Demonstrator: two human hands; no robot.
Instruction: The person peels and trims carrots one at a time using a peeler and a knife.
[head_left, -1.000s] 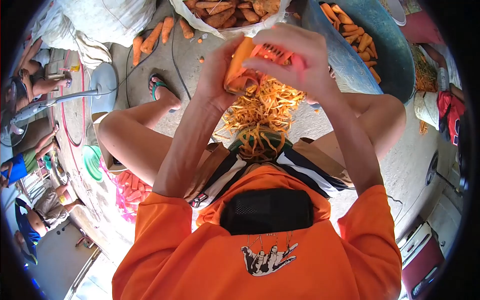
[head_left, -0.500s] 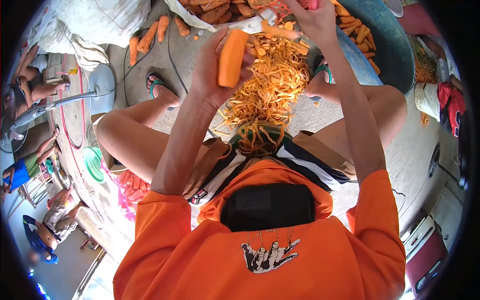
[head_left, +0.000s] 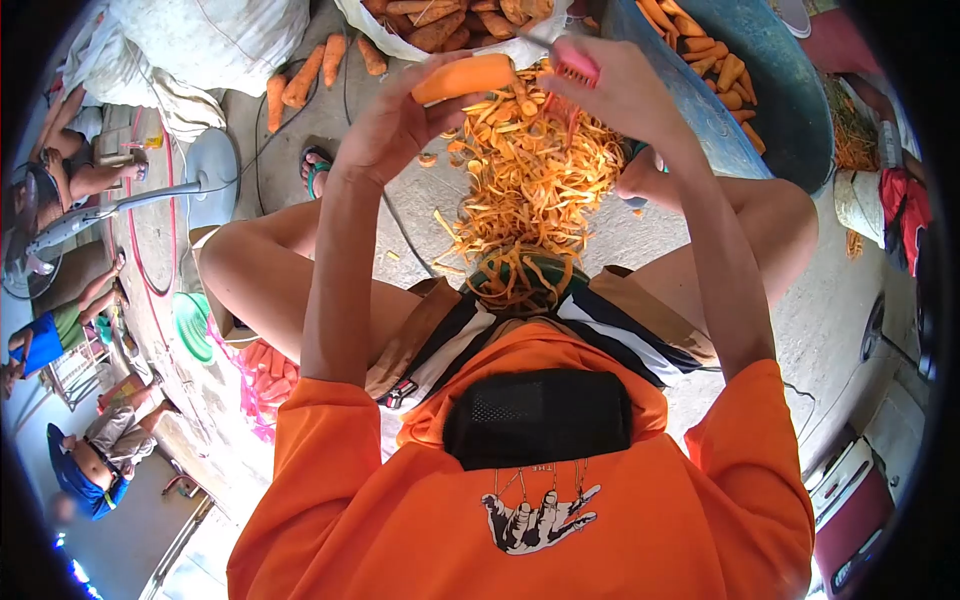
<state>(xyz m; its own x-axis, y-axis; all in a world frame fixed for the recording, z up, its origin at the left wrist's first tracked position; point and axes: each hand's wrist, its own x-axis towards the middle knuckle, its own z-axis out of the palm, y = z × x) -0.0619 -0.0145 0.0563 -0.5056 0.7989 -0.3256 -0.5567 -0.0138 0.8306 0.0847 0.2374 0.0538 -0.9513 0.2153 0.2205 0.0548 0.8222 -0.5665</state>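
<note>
Left hand (head_left: 385, 125) grips a carrot (head_left: 465, 77) by its near end, fingers wrapped round it, holding it roughly level and out in front, clear of the body. Right hand (head_left: 625, 90) is clenched on a pink peeler (head_left: 573, 66), set just beside the carrot's far end. Both are held high above the heap of peels (head_left: 530, 180), likely so the shavings drop straight onto it (the heap lies on the ground between the knees, and some strips hang over a green thing at the lap).

A white sack (head_left: 455, 30) of carrots lies just past the hands, its mouth open toward the person, within easy reach. A blue tub (head_left: 770, 110) with more carrots stands to the right, its rim near the right forearm. A few loose carrots (head_left: 300, 80) lie on the concrete to the left of the sack.

Room: tight ahead and right, with the sack edge and tub rim close in. More open on the left, though a fan (head_left: 190, 180) and its cable run there. Knees hem both elbows. Other people sit far left, well apart.
</note>
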